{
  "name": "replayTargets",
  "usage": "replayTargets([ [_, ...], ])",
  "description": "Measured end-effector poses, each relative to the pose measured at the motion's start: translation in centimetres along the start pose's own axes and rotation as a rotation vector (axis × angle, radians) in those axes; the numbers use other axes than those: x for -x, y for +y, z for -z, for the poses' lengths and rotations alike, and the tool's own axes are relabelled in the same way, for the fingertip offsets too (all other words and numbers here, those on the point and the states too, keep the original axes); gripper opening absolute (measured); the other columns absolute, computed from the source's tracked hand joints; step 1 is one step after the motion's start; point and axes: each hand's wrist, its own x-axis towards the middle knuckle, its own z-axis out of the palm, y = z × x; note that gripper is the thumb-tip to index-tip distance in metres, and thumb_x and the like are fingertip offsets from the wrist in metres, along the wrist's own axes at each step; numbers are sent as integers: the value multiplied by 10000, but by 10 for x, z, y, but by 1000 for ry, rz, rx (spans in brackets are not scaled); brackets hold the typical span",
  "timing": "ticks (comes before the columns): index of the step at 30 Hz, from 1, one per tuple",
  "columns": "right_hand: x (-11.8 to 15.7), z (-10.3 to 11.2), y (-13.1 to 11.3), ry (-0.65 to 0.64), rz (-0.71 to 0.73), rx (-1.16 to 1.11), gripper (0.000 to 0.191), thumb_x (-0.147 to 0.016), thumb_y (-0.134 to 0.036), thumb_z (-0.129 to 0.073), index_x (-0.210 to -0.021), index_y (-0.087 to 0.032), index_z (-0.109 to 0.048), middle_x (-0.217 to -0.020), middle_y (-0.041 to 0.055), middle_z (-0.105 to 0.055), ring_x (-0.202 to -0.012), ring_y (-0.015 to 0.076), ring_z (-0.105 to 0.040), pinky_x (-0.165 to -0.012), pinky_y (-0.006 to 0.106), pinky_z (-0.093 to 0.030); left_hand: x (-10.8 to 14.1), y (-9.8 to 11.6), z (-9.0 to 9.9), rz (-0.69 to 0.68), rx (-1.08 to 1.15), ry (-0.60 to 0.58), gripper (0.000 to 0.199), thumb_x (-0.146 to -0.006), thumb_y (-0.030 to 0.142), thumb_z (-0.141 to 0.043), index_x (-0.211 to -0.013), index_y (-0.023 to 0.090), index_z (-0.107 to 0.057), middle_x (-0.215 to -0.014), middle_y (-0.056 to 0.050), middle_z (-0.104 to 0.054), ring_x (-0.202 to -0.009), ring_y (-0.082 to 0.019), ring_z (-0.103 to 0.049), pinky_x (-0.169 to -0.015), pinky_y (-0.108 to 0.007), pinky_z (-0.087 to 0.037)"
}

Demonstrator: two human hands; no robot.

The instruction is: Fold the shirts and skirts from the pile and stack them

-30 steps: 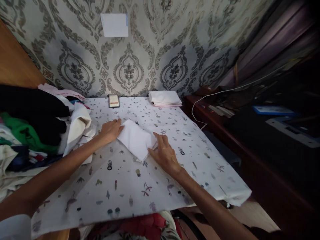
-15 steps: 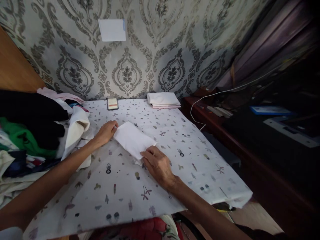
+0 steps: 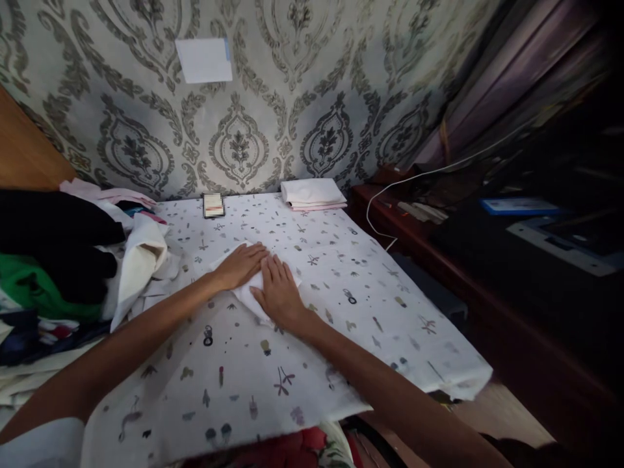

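A small folded white cloth (image 3: 251, 299) lies on the patterned white sheet (image 3: 195, 390) that covers the table. My left hand (image 3: 242, 265) rests flat on the cloth's far left part, fingers stretched out. Beside it my right hand (image 3: 280, 292) presses flat on the right part, its fingers pointing away from me and the thumb apart. The fingertips of both hands come close together. Much of the cloth is hidden under the hands, so its exact kind cannot be made out.
A heap of clothes, with a black garment (image 3: 53, 227) and a green one (image 3: 43, 289), fills the left side. Folded white fabric (image 3: 314, 194) lies at the back, right of a small framed card (image 3: 213, 205). A white cable (image 3: 370, 214) runs over the dark red furniture (image 3: 414, 237) at right.
Both hands have let go of the cloth's edges and moved in onto its top, now lying flat side by side. The view has shifted slightly.
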Motion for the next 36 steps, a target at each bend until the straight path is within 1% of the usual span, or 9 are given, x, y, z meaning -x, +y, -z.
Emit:
replayTargets([
  [4,12,-21,20,-42,-98,23,725,-971,-522,-427,-1515,-50,-341,-1560,247,-364,-1478,358,-279,-1175,547,-256,-5,-14,-8,77,15,-77,559,-1018,483,-256,-1506,236,-370,-1603,-80,-364,-1509,-231,-238,-1219,-480,-136],
  [9,28,-3,30,-16,-151,-2,753,-951,-531,-458,-1511,-43,-331,-1480,255,-469,-1394,365,-403,-1130,555,-315,-1,-19,-4,248,29,95,587,-995,466,-265,-1468,150,-411,-1516,-151,-473,-1409,-267,-411,-1167,-435,-287],
  [12,29,17,30,-31,-289,-34,746,-888,-478,-582,-1474,-54,-398,-1376,238,-563,-1285,379,-494,-1078,556,-363,4,-25,1,374,83,184,539,-930,455,-393,-1355,148,-518,-1358,-159,-602,-1279,-301,-527,-1087,-440,-390],
  [16,21,39,35,-151,-441,-181,389,-768,-384,-703,-1076,-149,-666,-1071,143,-703,-1040,336,-620,-939,494,-454,9,-38,20,592,410,43,474,-692,492,-660,-1064,199,-658,-1109,-108,-726,-1078,-346,-652,-869,-391,-518],
  [19,16,44,41,-172,-469,-393,128,-692,-272,-687,-738,-190,-599,-857,65,-688,-836,260,-633,-766,384,-489,14,-36,35,626,740,-113,404,-565,480,-751,-853,205,-680,-937,-69,-763,-975,-362,-693,-791,-376,-535],
  [24,11,47,64,9,-526,-1018,203,-649,-302,-650,-803,-207,-559,-783,11,-663,-761,212,-638,-615,288,-489,14,-13,48,551,1196,-93,547,-548,461,-838,-1009,204,-692,-989,-59,-776,-990,-323,-703,-795,-361,-551],
  [27,-12,59,95,170,-594,-1132,373,-636,-389,-668,-944,-199,-580,-864,40,-695,-758,224,-662,-603,315,-526,-15,-6,50,510,1324,1,654,-534,437,-875,-1107,192,-676,-1052,-90,-768,-1002,-317,-703,-813,-364,-561],
  [30,-59,80,139,364,-619,-797,309,-673,-372,-616,-914,-183,-578,-756,36,-669,-650,196,-628,-559,301,-507,-69,-6,51,478,1345,135,696,-550,362,-862,-1180,168,-640,-1066,-111,-763,-984,-305,-712,-816,-363,-572],
  [36,-176,128,232,490,-591,-472,346,-699,-217,-581,-1034,-132,-596,-904,67,-678,-798,183,-610,-722,296,-495,-206,-13,58,436,962,372,505,-771,269,-636,-1252,129,-569,-988,-125,-758,-889,-253,-722,-720,-339,-575],
])
